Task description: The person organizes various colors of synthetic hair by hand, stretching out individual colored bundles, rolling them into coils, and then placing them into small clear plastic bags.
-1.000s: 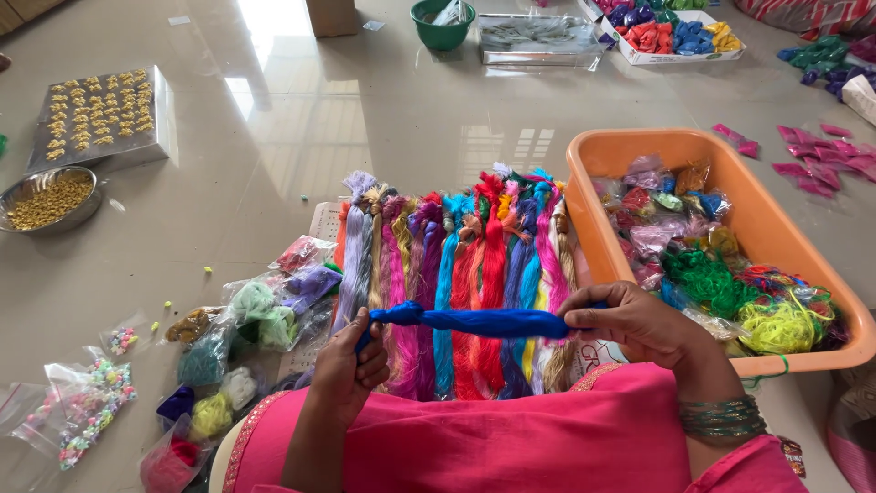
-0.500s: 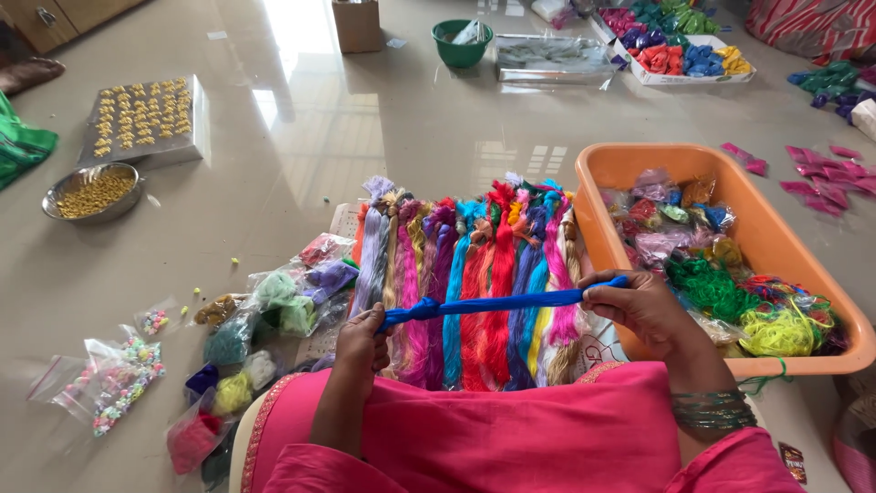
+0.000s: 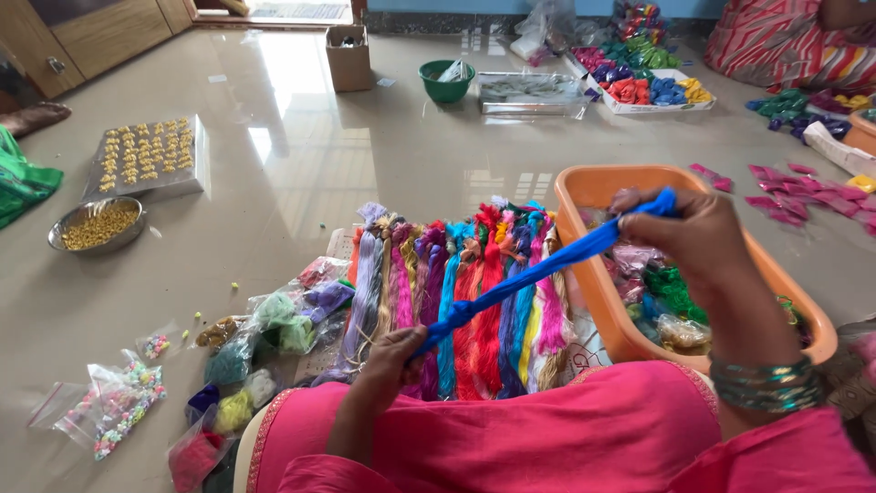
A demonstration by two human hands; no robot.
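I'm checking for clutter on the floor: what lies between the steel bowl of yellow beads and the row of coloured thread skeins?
In the head view, mostly bare floor lies between the steel bowl and the thread skeins, with a few loose beads.

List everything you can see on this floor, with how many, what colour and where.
blue thread skein: one, stretched between both hands
thread skeins: many, multicoloured, laid in a row, centre
orange tub: one, right, holds mixed threads
bead bags: several, clear, lower left
metal bowl: one, gold pieces, left
tray: one, rows of gold pieces, upper left
green bucket: one, top
cardboard box: one, top
left hand: grips skein's lower end
right hand: grips skein's upper end
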